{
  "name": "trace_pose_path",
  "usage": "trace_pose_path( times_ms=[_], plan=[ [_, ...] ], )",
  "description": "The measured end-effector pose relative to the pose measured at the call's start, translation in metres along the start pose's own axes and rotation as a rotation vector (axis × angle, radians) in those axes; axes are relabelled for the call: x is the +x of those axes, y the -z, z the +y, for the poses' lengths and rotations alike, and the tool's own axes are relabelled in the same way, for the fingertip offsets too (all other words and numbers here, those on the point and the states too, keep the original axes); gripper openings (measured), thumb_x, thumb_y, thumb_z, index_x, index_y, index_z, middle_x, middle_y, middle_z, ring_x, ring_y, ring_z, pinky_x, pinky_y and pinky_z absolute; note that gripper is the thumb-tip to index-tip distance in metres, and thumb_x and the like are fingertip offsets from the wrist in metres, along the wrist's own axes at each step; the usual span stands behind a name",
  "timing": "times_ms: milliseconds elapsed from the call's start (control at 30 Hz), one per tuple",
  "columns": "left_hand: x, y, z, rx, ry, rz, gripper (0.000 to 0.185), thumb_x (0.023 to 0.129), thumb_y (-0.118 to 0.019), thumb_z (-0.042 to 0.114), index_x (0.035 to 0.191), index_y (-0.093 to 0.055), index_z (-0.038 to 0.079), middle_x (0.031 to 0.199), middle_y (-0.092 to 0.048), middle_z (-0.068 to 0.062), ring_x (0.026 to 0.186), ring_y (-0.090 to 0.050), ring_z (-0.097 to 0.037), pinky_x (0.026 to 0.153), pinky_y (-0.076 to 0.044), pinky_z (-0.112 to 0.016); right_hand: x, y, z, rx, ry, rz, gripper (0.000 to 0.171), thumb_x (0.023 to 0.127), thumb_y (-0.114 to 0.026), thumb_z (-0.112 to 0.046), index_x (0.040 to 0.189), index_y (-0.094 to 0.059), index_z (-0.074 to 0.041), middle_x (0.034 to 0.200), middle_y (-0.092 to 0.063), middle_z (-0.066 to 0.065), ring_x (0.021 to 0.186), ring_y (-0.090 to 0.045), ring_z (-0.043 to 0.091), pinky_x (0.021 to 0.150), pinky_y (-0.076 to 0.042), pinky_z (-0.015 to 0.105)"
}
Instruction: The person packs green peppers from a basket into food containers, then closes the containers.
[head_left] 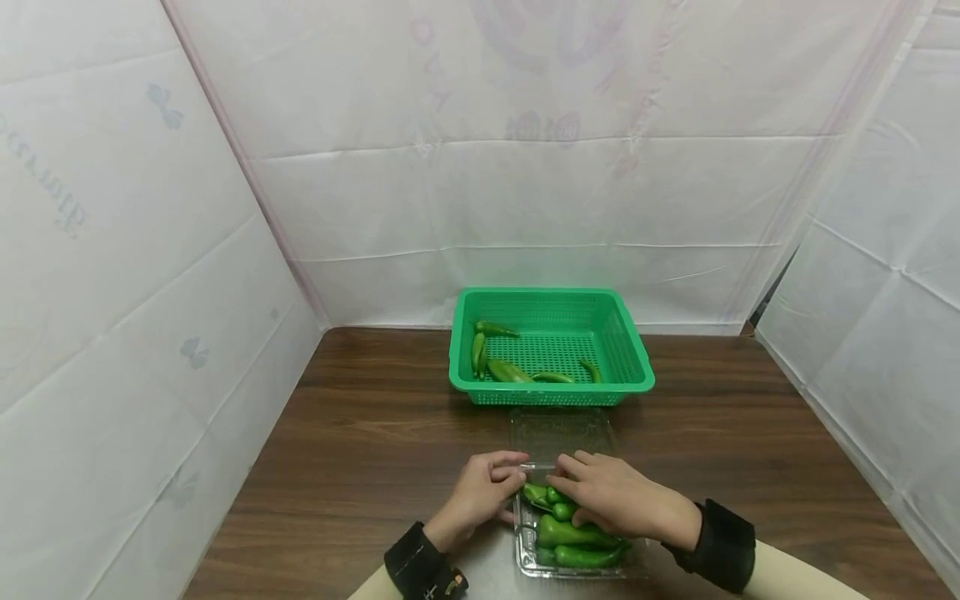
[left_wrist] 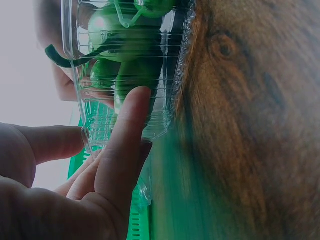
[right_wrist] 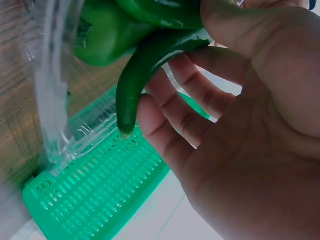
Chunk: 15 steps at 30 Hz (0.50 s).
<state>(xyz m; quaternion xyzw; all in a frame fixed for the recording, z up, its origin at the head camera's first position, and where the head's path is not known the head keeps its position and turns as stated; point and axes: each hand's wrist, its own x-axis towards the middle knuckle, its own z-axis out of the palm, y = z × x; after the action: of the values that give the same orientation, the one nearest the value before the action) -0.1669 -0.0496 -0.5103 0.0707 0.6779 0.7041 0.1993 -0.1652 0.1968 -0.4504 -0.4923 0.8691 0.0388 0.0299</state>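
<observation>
A clear plastic clamshell box (head_left: 525,554) holds several green peppers (head_left: 577,533) on the table's near side. My left hand (head_left: 483,487) grips its left side near the far corner; in the left wrist view the thumb (left_wrist: 60,143) is at the rim and the index finger (left_wrist: 122,135) lies along the outer wall. Over the box's far right part is my right hand (head_left: 611,496). In the right wrist view it holds a slender, curved green pepper (right_wrist: 142,70) between thumb and fingers, with the tip sticking out. Part of the box's contents is hidden under this hand.
The box's transparent lid (head_left: 562,431) lies folded back on the brown wooden table (head_left: 360,433). Just beyond it stands a green mesh basket (head_left: 551,398) with several peppers (head_left: 510,372) inside. White sheeting (head_left: 525,208) hangs behind and at both sides.
</observation>
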Motion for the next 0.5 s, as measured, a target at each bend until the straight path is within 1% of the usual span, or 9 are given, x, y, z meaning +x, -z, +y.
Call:
trace_pose_path(
  times_ms=[100,233,267,333,400,500],
  plan=[
    [-0.0006,-0.0001,-0.0001,0.007,-0.003,0.002,0.037,0.101,-0.065,0.005,0.136,-0.060,-0.006,0.124,-0.070,-0.022,0.091,-0.072,-0.027,0.056,-0.064,-0.038,0.0002,0.0018,0.0000,0.008,0.002,-0.014,0.056,0.093,-0.075,-0.037,0.141,-0.060,-0.013,0.122,-0.054,0.003,0.097,-0.053,0.014,0.076,-0.049,0.025],
    [-0.0017,-0.0005,-0.0007,0.013,-0.008,0.004,0.038,0.100,-0.065,0.005,0.136,-0.060,-0.006,0.125,-0.070,-0.022,0.090,-0.072,-0.028,0.056,-0.063,-0.038,0.0003,0.0041,0.0001,0.034,0.002,-0.037,0.057,0.093,-0.075,-0.037,0.143,-0.060,-0.013,0.126,-0.057,0.005,0.102,-0.057,0.016,0.082,-0.053,0.028],
    [-0.0020,-0.0005,-0.0007,0.012,-0.007,0.004,0.038,0.100,-0.065,0.004,0.136,-0.060,-0.006,0.124,-0.070,-0.022,0.089,-0.072,-0.029,0.055,-0.063,-0.038,0.0004,0.0048,0.0002,0.044,0.001,-0.036,0.058,0.092,-0.076,-0.037,0.143,-0.059,-0.013,0.125,-0.057,0.005,0.102,-0.058,0.016,0.082,-0.053,0.029],
    [-0.0024,-0.0006,-0.0004,0.009,-0.006,0.004,0.038,0.100,-0.065,0.004,0.136,-0.060,-0.006,0.124,-0.070,-0.022,0.089,-0.072,-0.030,0.055,-0.063,-0.038,0.0006,0.0051,0.0008,0.053,0.005,-0.016,0.061,0.090,-0.079,-0.037,0.142,-0.060,-0.012,0.124,-0.059,0.004,0.102,-0.060,0.016,0.081,-0.055,0.029],
    [-0.0025,-0.0004,0.0003,0.008,-0.007,0.004,0.037,0.100,-0.065,0.005,0.136,-0.060,-0.006,0.123,-0.071,-0.021,0.088,-0.072,-0.030,0.055,-0.063,-0.037,0.0013,0.0048,0.0014,0.063,0.006,0.021,0.062,0.087,-0.082,-0.037,0.139,-0.061,-0.013,0.117,-0.061,0.001,0.098,-0.061,0.014,0.077,-0.055,0.028],
    [-0.0022,-0.0001,0.0013,0.009,-0.010,0.007,0.037,0.100,-0.065,0.005,0.136,-0.061,-0.005,0.122,-0.071,-0.021,0.087,-0.073,-0.030,0.054,-0.063,-0.037,0.0014,0.0035,0.0017,0.080,0.006,0.074,0.059,0.084,-0.085,-0.036,0.134,-0.061,-0.015,0.110,-0.061,-0.003,0.094,-0.061,0.012,0.075,-0.054,0.027]
  ],
)
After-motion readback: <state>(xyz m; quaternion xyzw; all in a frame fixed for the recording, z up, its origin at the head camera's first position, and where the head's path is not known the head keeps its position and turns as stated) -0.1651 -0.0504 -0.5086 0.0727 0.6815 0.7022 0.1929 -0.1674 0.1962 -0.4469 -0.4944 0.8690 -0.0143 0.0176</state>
